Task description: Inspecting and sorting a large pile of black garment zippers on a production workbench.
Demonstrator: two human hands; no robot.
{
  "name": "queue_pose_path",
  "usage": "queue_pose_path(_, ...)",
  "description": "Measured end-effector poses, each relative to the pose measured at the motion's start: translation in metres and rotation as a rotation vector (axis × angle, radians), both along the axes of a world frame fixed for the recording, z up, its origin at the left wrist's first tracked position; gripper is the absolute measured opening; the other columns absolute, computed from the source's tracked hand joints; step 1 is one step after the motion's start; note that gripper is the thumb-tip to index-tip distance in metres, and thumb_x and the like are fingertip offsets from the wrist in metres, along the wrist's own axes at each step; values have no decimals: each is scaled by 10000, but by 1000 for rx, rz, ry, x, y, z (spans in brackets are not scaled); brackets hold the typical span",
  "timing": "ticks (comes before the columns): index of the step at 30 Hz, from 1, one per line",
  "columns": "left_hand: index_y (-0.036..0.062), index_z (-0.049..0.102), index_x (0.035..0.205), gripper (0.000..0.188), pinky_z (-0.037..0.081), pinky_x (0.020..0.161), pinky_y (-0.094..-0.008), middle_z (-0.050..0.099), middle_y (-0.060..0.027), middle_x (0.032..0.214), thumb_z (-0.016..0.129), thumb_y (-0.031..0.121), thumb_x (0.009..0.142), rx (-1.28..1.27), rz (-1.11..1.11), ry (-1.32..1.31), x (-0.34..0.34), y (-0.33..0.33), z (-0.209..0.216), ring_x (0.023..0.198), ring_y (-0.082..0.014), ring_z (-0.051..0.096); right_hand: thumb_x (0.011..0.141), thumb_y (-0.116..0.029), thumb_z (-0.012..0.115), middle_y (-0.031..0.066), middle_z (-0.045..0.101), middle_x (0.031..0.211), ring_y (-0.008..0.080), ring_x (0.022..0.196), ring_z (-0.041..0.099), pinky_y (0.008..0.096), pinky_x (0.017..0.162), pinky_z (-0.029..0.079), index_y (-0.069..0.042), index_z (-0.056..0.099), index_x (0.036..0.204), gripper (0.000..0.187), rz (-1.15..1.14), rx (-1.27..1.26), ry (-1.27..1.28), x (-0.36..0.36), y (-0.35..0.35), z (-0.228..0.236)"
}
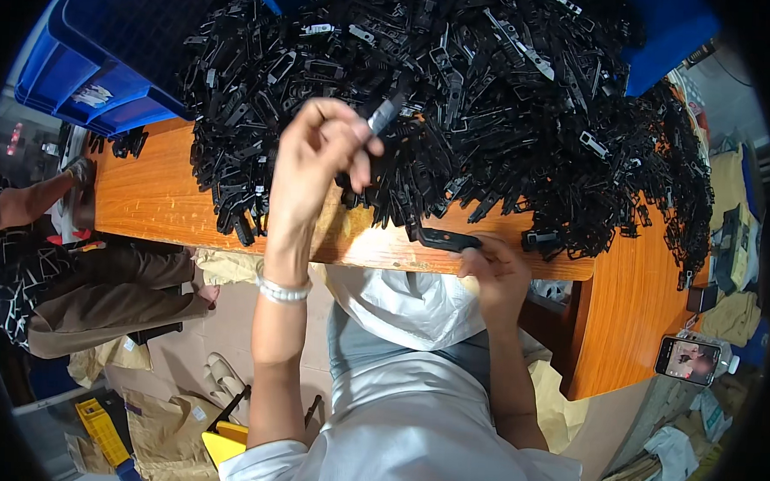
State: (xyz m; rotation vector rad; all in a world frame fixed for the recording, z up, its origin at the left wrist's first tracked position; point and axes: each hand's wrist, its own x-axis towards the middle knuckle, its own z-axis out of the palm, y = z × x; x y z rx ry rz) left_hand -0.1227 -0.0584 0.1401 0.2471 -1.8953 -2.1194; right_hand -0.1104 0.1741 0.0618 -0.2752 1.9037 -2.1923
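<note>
My left hand [320, 143] is raised over the front of a large heap of small black parts [460, 98]. Its thumb and fingers are pinched on a slim black part with a silvery end [380, 117], slightly blurred. Lower and to the right, at the table's front edge, my right hand [497, 271] grips one end of a long black part with small holes [445, 240]. That part points left, toward the heap's near edge. The fingertips of my right hand are partly hidden behind it.
The heap covers much of the wooden table [147, 178]. Blue crates [109, 56] stand at the left, and a phone [689, 360] is beside the table's right edge. White sheeting [399, 306] lies over my lap. Another person's forearm [34, 199] rests at the far left.
</note>
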Motion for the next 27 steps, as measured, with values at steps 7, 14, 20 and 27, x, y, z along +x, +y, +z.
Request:
queue_pose_path(7,-9,491,1182,419,458,539,-184,614,-116,955,501,-117,778,-166,-234,-84,49,41,-26,663,-93,597,751,111,572,134,586,958,169,814,618,247,693,523,115,564,951,200,72,-182,-69,-1,-4,20)
queue_pose_path(14,-15,516,1165,431,483,725,-318,589,-193,1067,540,-72,739,-720,-274,8,65,51,-15,786,-216,630,723,107,580,124,595,939,166,783,623,236,705,514,91,586,899,177,-38,-34,98,8,-11,20)
queue_pose_path(20,-26,546,1133,444,484,748,-263,625,-145,1016,698,50,723,-267,-256,-261,69,59,-23,875,-151,608,698,132,564,122,536,1068,168,951,556,263,798,483,65,591,937,250,96,133,406,-2,-4,23)
queue_pose_path(27,-23,548,1088,368,466,620,-310,600,-165,826,658,79,752,-601,-180,7,78,66,-25,681,-264,593,695,164,493,86,526,1037,126,901,549,227,789,461,47,584,1014,352,223,204,197,1,-1,30)
